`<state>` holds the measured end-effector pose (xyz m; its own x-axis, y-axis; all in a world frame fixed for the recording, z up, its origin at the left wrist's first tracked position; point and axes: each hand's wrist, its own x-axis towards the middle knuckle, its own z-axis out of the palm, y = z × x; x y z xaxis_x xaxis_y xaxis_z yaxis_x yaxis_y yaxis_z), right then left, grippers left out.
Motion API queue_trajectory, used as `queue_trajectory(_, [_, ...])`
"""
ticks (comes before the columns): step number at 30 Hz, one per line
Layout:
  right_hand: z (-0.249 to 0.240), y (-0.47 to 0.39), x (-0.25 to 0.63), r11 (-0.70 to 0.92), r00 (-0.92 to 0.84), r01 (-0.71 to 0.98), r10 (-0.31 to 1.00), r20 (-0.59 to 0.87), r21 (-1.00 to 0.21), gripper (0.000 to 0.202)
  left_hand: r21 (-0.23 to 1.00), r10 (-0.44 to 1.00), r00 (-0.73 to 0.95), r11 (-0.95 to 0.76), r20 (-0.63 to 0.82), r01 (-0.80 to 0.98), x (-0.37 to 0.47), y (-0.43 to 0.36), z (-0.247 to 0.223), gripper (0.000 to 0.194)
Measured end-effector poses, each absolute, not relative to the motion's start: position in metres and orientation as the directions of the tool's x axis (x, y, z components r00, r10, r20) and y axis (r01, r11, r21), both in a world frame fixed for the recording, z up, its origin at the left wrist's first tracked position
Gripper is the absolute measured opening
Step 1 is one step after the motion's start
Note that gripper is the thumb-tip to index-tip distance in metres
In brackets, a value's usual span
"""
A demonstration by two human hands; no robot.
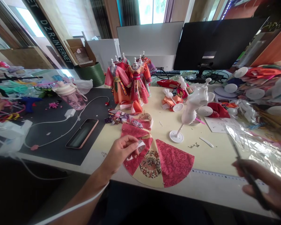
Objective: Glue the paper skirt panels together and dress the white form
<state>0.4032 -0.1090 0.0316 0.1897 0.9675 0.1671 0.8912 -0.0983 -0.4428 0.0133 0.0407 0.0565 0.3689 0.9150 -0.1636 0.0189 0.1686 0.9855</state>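
At six o'clock, a fan of red and cream patterned fabric (178, 162) lies flat near the table's edge (154, 200), apparently for easy reach. At seven, the left hand (119, 151) pinches a small curled white piece (141, 144) between thumb and fingers above the fan, perhaps to keep it off the panels. At four, the blurred right hand (267, 176) grips a slender dark tool (254, 186), tip upward, seemingly held clear of the cloth. At three, a white mannequin (189, 114) stands upright on its round base.
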Motion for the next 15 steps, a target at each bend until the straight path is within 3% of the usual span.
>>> queue_trajectory(1, [0.039,-0.102,0.387,-0.076,0.107,0.886,0.993,0.042,-0.457,0.027,0.985,0.910,0.379,0.172,-0.166,0.018,0.017,0.038,0.058,0.017])
queue_trajectory(4, [0.058,-0.085,0.330,-0.009,-0.009,0.915,0.999,-0.044,-0.402,0.032,0.981,0.895,0.410,0.193,-0.176,0.000,0.029,0.030,0.063,0.017])
queue_trajectory(9, [0.064,-0.067,0.267,0.202,-0.172,0.903,0.979,0.113,-0.380,0.051,0.972,0.882,0.432,0.229,-0.187,-0.047,0.042,0.015,0.067,0.016])
queue_trajectory(15, [0.057,-0.063,0.253,0.225,-0.213,0.882,0.974,0.074,-0.415,0.053,0.963,0.880,0.440,0.248,-0.178,-0.106,0.045,0.005,0.067,0.012])
